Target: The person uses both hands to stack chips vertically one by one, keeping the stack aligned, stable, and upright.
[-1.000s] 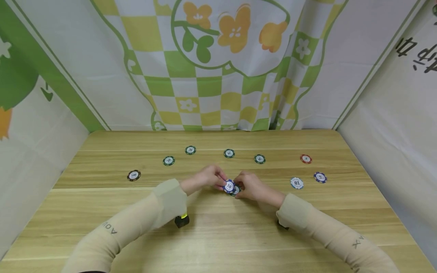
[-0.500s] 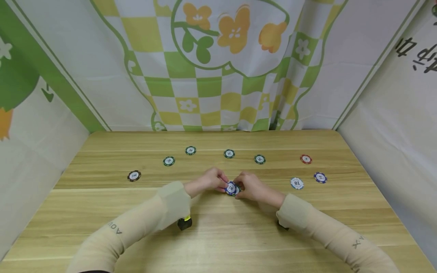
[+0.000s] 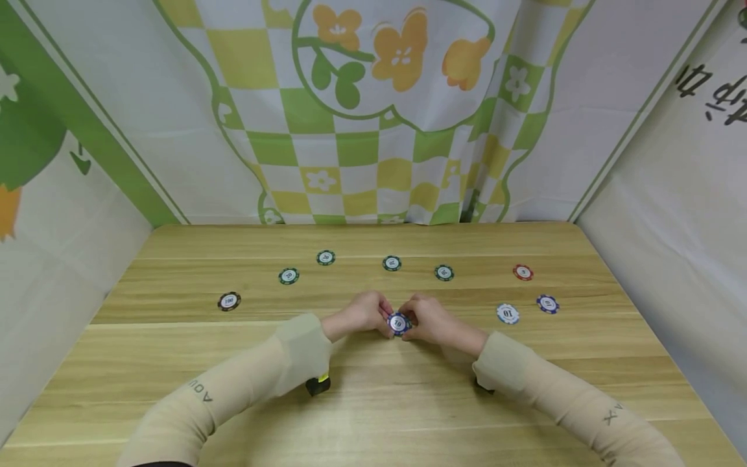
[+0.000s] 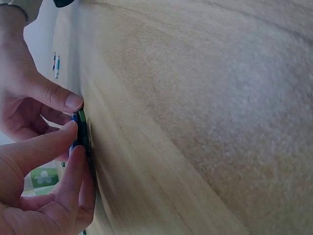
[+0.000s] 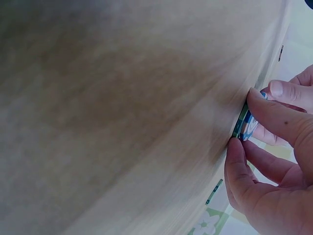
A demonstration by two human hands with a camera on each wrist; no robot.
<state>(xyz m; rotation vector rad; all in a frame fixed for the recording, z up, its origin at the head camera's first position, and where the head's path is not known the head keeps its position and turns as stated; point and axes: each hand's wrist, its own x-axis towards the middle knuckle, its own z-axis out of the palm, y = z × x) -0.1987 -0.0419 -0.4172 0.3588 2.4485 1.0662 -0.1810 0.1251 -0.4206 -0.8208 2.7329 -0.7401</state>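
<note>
A blue poker chip marked 10 [image 3: 399,323] sits face up over a green poker chip [image 5: 240,120] at the middle of the table. My left hand [image 3: 367,312] pinches the blue chip from the left between thumb and fingers. From the other side, my right hand [image 3: 430,320] pinches the green chip by its edge. The two hands nearly meet around the little stack. Seen from the head, the blue chip covers the green one; in the right wrist view the blue chip [image 5: 251,126] leans slightly away from it.
On the wooden table [image 3: 373,402], green chips [image 3: 391,263] lie behind the hands. A black 100 chip [image 3: 229,301] is at the left. At the right lie a red chip [image 3: 522,272], a dark blue chip [image 3: 548,303] and a light blue chip [image 3: 508,313]. Curtains [image 3: 362,149] hang behind.
My left hand has moved slightly right and toward me, bringing the blue chip from partly overlapping the green one to covering it. The right hand has stayed in place.
</note>
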